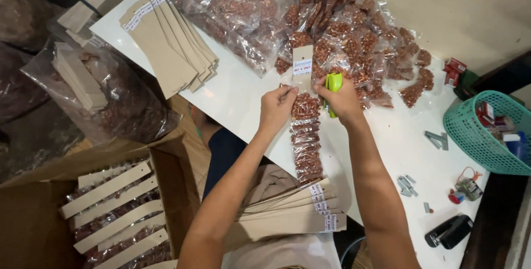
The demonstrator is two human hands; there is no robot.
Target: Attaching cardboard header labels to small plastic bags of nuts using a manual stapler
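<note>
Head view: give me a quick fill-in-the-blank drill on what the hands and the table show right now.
1. The right hand grips a stapler coloured ____.
2. The left hand pinches the top of a strip of nut packets that is topped by a ____ header card.
3. The basket at the table's right edge is coloured ____.
4. The black stapler lies on the ____ table.

Missing words: green; brown; teal; white
</note>
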